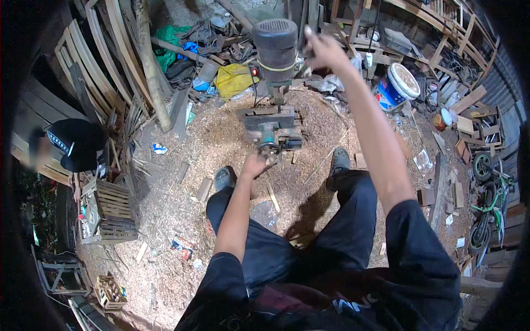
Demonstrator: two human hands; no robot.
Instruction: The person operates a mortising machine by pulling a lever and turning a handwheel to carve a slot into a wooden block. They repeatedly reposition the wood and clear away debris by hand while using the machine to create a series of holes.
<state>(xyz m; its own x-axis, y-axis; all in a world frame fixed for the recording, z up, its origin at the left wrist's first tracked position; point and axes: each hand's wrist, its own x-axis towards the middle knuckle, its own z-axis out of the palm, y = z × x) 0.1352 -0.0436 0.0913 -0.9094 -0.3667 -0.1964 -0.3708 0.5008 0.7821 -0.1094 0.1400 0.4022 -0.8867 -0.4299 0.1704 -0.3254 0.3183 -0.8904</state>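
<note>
A drilling machine with a dark ribbed motor housing (276, 47) stands in front of me, its bit pointing down at a wooden block (269, 117) on the machine's bed. My left hand (255, 164) is closed on a round handwheel (269, 150) at the near side of the bed. Raised beside the motor on the right, my right hand (327, 52) has its fingers curled round what looks like the machine's lever; most of that lever is hidden by the hand. A small red light (254, 71) glows on the machine's left side.
Wood shavings (215, 127) cover the floor around the machine. A paint bucket (402, 81) stands at right, near a green bicycle (488, 207). Another person in a black cap (83, 146) is at left beside a slatted crate (113, 207). Planks lean at upper left.
</note>
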